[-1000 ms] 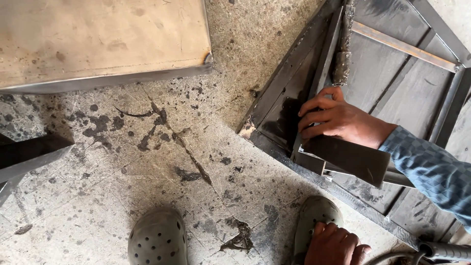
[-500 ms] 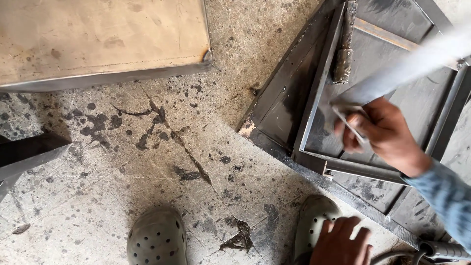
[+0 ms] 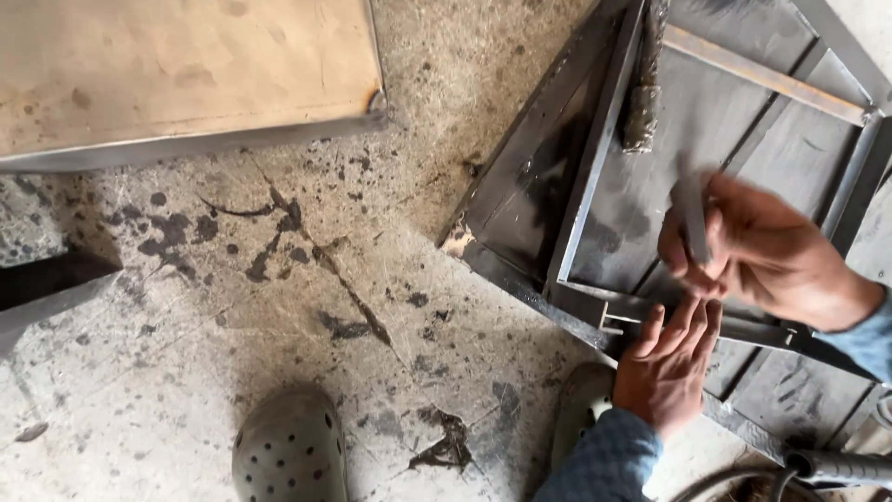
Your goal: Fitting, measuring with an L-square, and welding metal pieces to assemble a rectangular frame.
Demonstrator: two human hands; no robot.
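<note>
Since the earlier views, the right hand [image 3: 762,249] had lifted off the frame's near rail and risen over the panel, carrying a short grey metal strip [image 3: 691,216], while the left hand [image 3: 671,364] had come forward from beside the shoe to the near rail. That shift suggested the work had passed from steadying the frame to placing a small piece on it.

Largest in view, the concrete floor [image 3: 279,307] was stained with dark splashes and scuffs. A pale wooden board [image 3: 177,70] with a metal edge lay flat at the upper left. A grey steel frame [image 3: 595,177], welded from bars around a sheet panel, lay at the right, its corner pointing toward the middle of the floor. Two grey perforated clogs [image 3: 290,451] stood at the bottom edge, the second partly hidden by the left sleeve.

The right hand was closed around the strip, held roughly upright above the panel and apart from it. The left hand was open, fingers spread flat, touching the near rail just beside a small welded bracket [image 3: 610,323]. A dark hose [image 3: 836,465] ran along the lower right.
</note>
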